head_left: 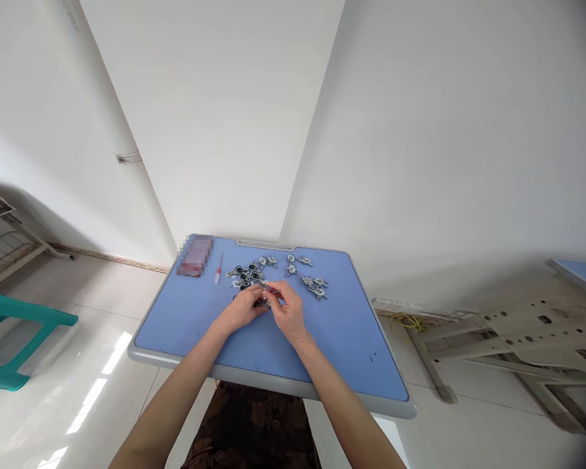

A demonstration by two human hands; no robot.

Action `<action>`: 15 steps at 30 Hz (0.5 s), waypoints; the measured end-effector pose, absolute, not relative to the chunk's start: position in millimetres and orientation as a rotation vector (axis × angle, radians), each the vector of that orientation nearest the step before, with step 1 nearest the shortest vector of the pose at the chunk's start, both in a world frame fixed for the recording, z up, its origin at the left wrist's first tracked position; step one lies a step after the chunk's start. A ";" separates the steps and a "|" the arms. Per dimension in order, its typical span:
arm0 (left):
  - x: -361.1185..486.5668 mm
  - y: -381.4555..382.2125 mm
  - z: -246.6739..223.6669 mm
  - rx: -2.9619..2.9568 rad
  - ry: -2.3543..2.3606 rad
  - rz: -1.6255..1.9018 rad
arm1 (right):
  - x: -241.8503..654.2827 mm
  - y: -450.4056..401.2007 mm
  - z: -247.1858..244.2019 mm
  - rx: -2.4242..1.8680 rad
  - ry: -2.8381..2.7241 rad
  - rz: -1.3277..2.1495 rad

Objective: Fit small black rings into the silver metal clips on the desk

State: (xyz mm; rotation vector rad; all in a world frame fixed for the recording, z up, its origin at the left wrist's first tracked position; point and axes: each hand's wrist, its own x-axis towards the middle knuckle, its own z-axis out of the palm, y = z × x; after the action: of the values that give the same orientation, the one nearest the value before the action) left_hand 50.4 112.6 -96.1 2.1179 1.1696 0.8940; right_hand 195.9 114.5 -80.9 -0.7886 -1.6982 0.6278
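Observation:
My left hand [244, 307] and my right hand [289, 311] meet over the middle of the blue table, fingertips pinched together around a small silver metal part [266, 295]. My fingers cover most of that part, so its exact shape is hidden. Just beyond my left hand lies a loose pile of small metal parts with black round centres [247, 273]. Similar silver parts with thin arms [315, 285] lie in small groups past my right hand, and more silver parts [268, 261] rest behind the pile.
A screwdriver with a clear and red handle [217, 273] lies left of the pile. Near the back left corner is a blurred purplish packet [196, 255]. The blue table [176, 326] stands against a white wall. A green stool [24, 326] is at left, another desk [508, 339] at right.

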 end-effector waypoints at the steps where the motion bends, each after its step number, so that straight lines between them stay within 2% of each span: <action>1: 50.3 113.2 -96.3 2.116 1.166 0.892 | 196.7 114.6 -80.1 -0.798 -1.701 0.622; 15: 50.9 110.1 -93.9 2.112 1.167 0.904 | 201.5 116.5 -76.7 -0.740 -1.836 0.705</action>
State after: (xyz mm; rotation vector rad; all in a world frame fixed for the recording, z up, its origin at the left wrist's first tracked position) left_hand 50.9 110.1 -93.9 2.1125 1.1672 0.9040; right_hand 201.5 116.5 -76.7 -0.7402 -1.8359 0.7050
